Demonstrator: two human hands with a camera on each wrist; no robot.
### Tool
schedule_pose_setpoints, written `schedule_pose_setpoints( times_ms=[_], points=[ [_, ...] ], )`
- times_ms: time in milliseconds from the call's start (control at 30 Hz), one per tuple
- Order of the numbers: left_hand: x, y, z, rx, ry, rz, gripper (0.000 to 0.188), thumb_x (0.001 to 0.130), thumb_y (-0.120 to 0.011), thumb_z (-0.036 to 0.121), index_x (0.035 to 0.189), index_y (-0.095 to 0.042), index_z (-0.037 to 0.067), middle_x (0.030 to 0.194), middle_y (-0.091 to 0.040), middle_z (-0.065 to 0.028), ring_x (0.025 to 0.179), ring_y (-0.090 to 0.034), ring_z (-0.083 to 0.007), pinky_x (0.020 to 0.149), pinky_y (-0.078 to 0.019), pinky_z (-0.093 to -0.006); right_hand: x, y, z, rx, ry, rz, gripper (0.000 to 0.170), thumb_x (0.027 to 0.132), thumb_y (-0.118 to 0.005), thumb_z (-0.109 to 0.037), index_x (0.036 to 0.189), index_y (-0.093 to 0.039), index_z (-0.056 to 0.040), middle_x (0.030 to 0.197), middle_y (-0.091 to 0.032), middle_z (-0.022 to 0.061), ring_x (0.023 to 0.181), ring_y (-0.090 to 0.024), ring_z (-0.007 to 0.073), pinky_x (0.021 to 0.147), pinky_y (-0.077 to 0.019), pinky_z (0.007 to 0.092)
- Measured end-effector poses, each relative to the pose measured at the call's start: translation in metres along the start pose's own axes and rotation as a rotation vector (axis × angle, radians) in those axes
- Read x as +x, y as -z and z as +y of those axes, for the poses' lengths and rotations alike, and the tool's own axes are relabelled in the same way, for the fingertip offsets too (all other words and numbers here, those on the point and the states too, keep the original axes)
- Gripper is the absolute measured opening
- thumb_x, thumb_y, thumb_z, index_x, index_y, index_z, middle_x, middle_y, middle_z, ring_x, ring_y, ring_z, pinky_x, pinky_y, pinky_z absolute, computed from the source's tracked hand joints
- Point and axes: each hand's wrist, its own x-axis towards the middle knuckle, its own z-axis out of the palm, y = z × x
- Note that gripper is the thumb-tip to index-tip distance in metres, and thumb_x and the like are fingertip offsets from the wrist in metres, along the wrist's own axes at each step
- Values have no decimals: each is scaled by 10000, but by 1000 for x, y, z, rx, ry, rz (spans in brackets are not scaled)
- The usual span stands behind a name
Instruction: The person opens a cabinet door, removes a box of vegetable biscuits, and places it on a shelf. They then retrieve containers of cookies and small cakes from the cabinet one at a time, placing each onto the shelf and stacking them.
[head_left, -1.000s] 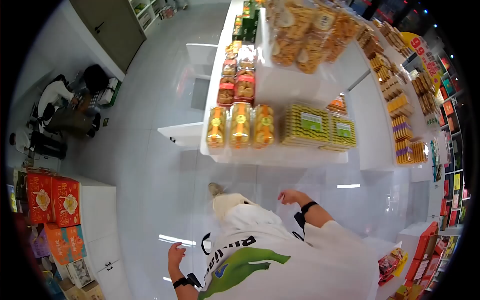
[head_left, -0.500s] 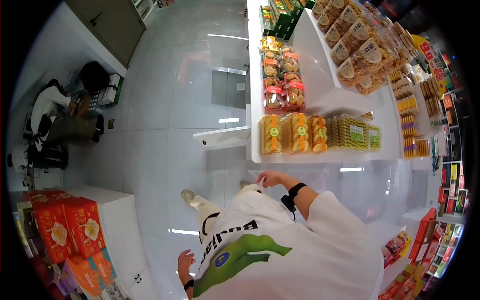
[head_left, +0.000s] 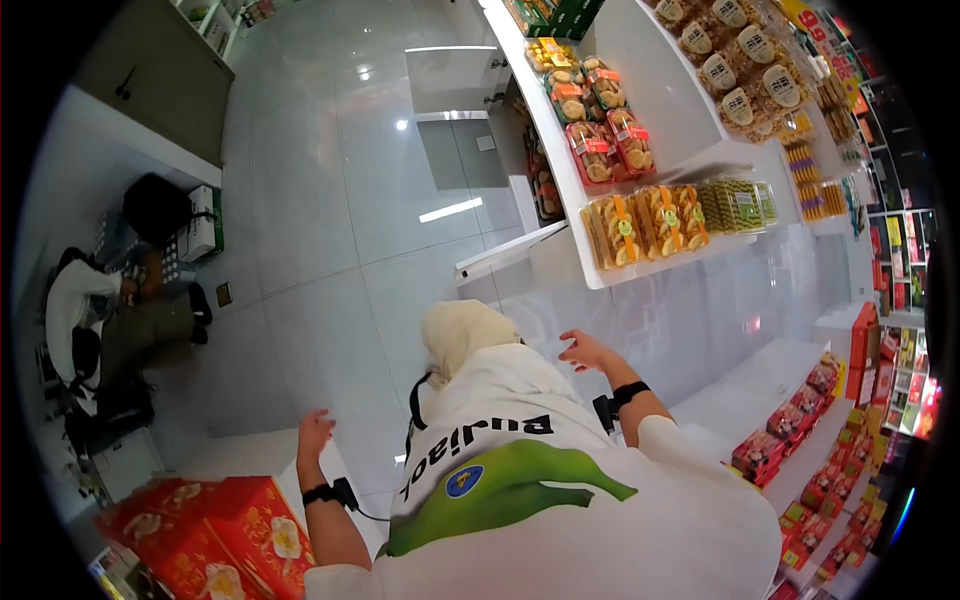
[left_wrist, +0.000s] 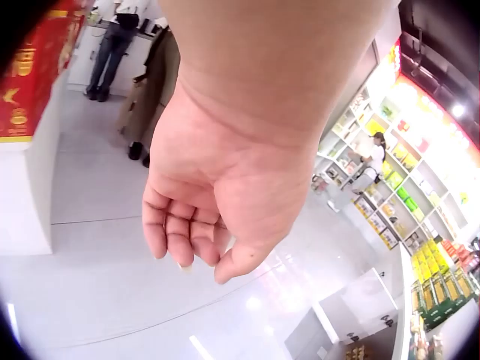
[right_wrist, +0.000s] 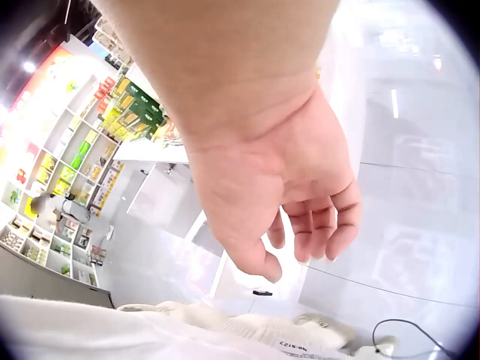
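Observation:
My left hand (head_left: 316, 432) hangs out at my side with nothing in it, its fingers loosely curled in the left wrist view. Nearest to it are red gift boxes (head_left: 255, 535) on a white counter. My right hand (head_left: 588, 352) hangs loosely curled and holds nothing, in front of my body and over the grey floor. Beyond it stands a white display table (head_left: 600, 275). Clear packs of cookies with orange bands (head_left: 620, 228) line its near edge, with green-labelled packs (head_left: 738, 205) beside them.
Two cabinet doors, a far one (head_left: 450, 80) and a near one (head_left: 512, 250), stand open from the display table's side into the aisle. A seated person (head_left: 120, 320) is at the left, near a white box (head_left: 203, 222). Red packs (head_left: 790, 425) fill a shelf at the right.
My view has shifted and turned, so the display table now sits further right and the red gift boxes closer. My left hand has swung outward; both hands stay without anything in them.

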Motion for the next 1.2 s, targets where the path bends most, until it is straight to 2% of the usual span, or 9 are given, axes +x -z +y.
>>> schedule_pose_setpoints(
  times_ms=[167, 267, 433, 500, 667, 767, 967, 1033, 1200],
  points=[
    [114, 54, 92, 46, -172, -49, 412, 787, -699, 132, 1178, -620, 29, 722, -565, -48, 618, -584, -168, 592, -489, -301, 30, -30, -52, 2, -78, 108, 623, 774, -751, -195, 1327, -471, -135, 995, -584, 73, 822, -600, 191, 685, -568, 394],
    [144, 77, 187, 158, -248, -128, 411, 785, -699, 130, 1176, -620, 32, 713, -561, -33, 628, -575, -156, 600, -481, -308, 90, -45, -99, 89, -83, 116, 596, 788, -737, -195, 1319, -475, -134, 990, -592, 81, 808, -612, 201, 678, -571, 398],
    [217, 116, 262, 324, -264, -270, 406, 782, -701, 132, 1169, -628, 32, 711, -579, -40, 659, -589, -153, 614, -479, -322, 153, -65, -190, 275, -90, 89, 546, 804, -718, -207, 1298, -498, -129, 984, -610, 81, 804, -624, 205, 669, -572, 394],
    [256, 132, 307, 462, -318, -280, 406, 780, -705, 136, 1164, -630, 27, 711, -584, -47, 663, -592, -156, 615, -478, -329, 154, -63, -243, 352, -43, -23, 496, 810, -710, -211, 1265, -530, -126, 978, -624, 70, 822, -622, 190, 666, -569, 383],
    [320, 142, 400, 567, -352, -393, 420, 761, -726, 168, 1162, -646, 75, 745, -598, -69, 694, -607, -199, 644, -490, -353, 120, -43, -299, 696, -7, 64, 429, 821, -689, -160, 1228, -559, -121, 944, -621, 49, 833, -610, 155, 672, -570, 366],
    [382, 121, 455, 648, -502, -472, 422, 759, -720, 168, 1169, -645, 100, 763, -605, -86, 730, -615, -219, 664, -496, -364, 102, -37, -288, 770, -65, 185, 423, 808, -692, -134, 1212, -568, -116, 917, -602, 48, 833, -611, 161, 671, -574, 363],
    [417, 40, 643, 772, -739, -661, 384, 778, -685, 169, 1152, -641, 91, 774, -626, -101, 716, -609, -229, 670, -497, -361, 122, -51, -279, 886, -236, 287, 421, 800, -690, -120, 1203, -572, -104, 928, -595, 64, 822, -618, 177, 675, -580, 364],
    [429, 0, 700, 870, -777, -718, 394, 771, -676, 182, 1158, -637, 113, 912, -684, -166, 861, -656, -333, 757, -520, -422, 140, -43, -301, 864, -297, 257, 421, 800, -691, -123, 1203, -571, -96, 934, -601, 66, 816, -622, 177, 678, -580, 367],
    [512, -123, 755, 956, -997, -871, 390, 753, -650, 142, 1141, -629, 107, 941, -689, -181, 935, -644, -367, 796, -516, -441, 212, -19, -349, 900, -209, 323, 414, 793, -693, -149, 1188, -584, -89, 855, -624, 57, 754, -601, 152, 629, -531, 326]
  ],
)
